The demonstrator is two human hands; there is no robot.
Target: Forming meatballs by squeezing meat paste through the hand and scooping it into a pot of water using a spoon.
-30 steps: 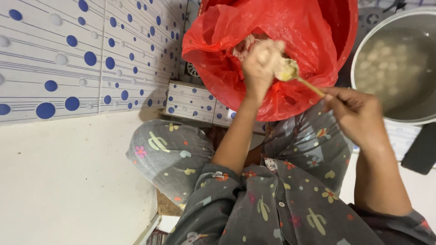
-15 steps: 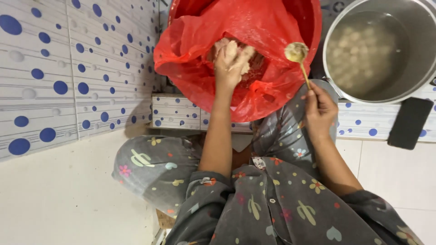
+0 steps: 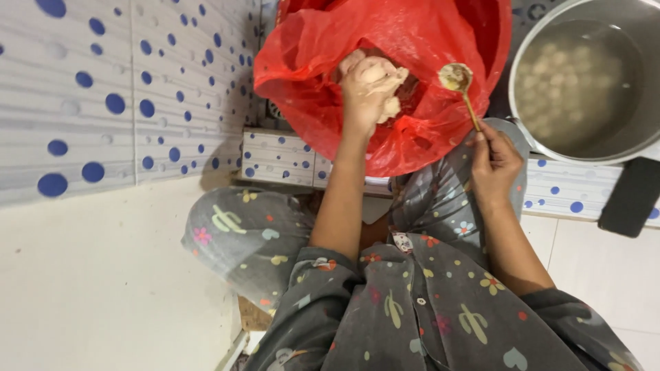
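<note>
A red plastic bag (image 3: 419,130) lines a red basin at the top middle and holds a pale paste. My left hand (image 3: 368,89) reaches into the bag and is closed around a lump of that paste (image 3: 377,74). My right hand (image 3: 496,163) sits just below the bag's right edge and pinches the handle of a brass-coloured spoon (image 3: 459,81). The spoon's bowl points up over the bag, with a little paste on it. A steel pot (image 3: 619,148) at the top right holds cloudy water with several pale balls (image 3: 570,82) in it.
A white wall tiled with blue dots (image 3: 124,103) fills the left side. My knees in grey patterned trousers (image 3: 254,240) are below the basin. A low tiled ledge (image 3: 289,158) runs under the basin and pot. A dark flat object (image 3: 629,199) leans at the right.
The spoon has left my left hand and swung right, toward the pot side. My left hand stays in the bag, squeezing paste. The view has shifted slightly left.
</note>
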